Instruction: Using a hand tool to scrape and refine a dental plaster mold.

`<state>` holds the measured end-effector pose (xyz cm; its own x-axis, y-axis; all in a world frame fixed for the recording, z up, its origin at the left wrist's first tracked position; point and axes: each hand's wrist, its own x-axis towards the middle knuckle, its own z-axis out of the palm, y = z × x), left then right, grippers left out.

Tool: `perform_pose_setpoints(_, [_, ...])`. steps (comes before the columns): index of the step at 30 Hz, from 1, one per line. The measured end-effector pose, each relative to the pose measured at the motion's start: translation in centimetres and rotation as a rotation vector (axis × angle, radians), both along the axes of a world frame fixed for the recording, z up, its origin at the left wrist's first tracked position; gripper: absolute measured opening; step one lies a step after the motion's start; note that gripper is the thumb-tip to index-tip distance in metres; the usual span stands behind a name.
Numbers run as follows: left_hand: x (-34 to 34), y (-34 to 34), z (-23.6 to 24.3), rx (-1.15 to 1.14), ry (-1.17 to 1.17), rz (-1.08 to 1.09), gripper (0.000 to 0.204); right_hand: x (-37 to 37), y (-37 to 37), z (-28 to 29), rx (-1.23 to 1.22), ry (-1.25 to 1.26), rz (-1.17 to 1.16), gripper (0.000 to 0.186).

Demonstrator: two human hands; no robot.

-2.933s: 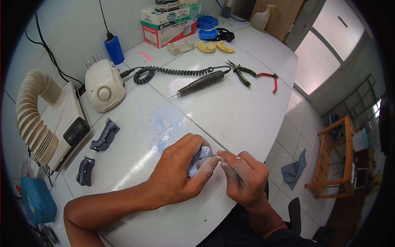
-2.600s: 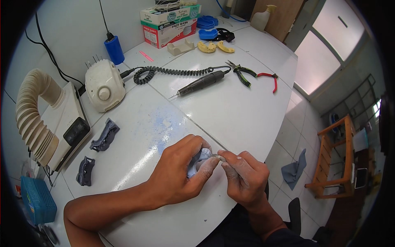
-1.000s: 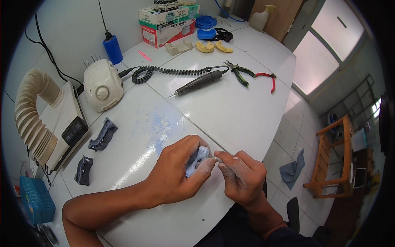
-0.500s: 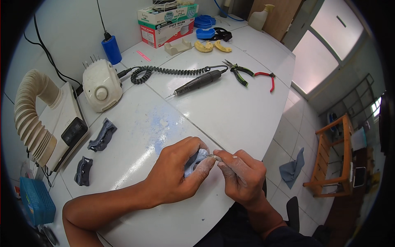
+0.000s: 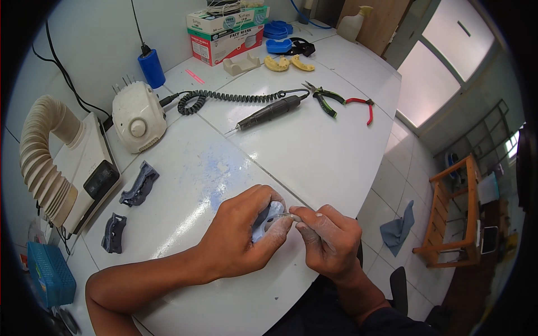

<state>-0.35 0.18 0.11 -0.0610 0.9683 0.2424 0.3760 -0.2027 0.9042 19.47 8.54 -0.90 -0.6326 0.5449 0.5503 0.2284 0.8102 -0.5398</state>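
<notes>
My left hand (image 5: 238, 232) is closed around a pale blue plaster-like piece (image 5: 259, 224), with white dust on its thumb. At that piece, my right hand (image 5: 330, 241) pinches a small, pale metal-tipped tool (image 5: 293, 217), its far end close to my left thumb. Two dark grey moulded pieces (image 5: 140, 183) (image 5: 114, 232) lie left of my hands. Blue and white powder (image 5: 216, 171) is scattered just beyond them. A black rotary handpiece (image 5: 269, 113) lies farther back on the tiled table.
A white control unit (image 5: 137, 117) and hose machine (image 5: 95, 173) stand left, near a blue basket (image 5: 50, 274). Pliers (image 5: 328, 103), yellow casts (image 5: 277, 63), mask boxes (image 5: 224, 45), blue trays (image 5: 279, 46) and a spray bottle (image 5: 350, 25) are behind. A wooden stand (image 5: 451, 241) is right.
The whole view has shifted slightly, the table things sitting a little farther left. My hands keep the same hold, with small movements of the piece and tool between my fingers.
</notes>
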Motion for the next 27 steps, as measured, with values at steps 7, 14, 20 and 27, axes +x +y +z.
perform_pose_setpoints(7, [-0.15,0.03,-0.03,-0.003,0.016,-0.003,0.017,0.06,0.07,0.14,-0.005,-0.018,-0.009,0.031])
perform_pose_setpoints(14, [-0.16,0.03,0.13,-0.020,0.051,0.014,0.019,0.02,0.04,-0.04,-0.019,-0.010,-0.017,0.031])
perform_pose_setpoints(20, [-0.03,0.07,-0.02,0.034,0.082,0.031,0.020,0.03,-0.05,-0.11,-0.014,0.020,-0.016,0.030])
perform_pose_setpoints(27, [-0.17,0.02,0.10,0.044,0.056,0.018,0.020,0.00,0.00,0.18,-0.005,-0.005,0.016,0.028])
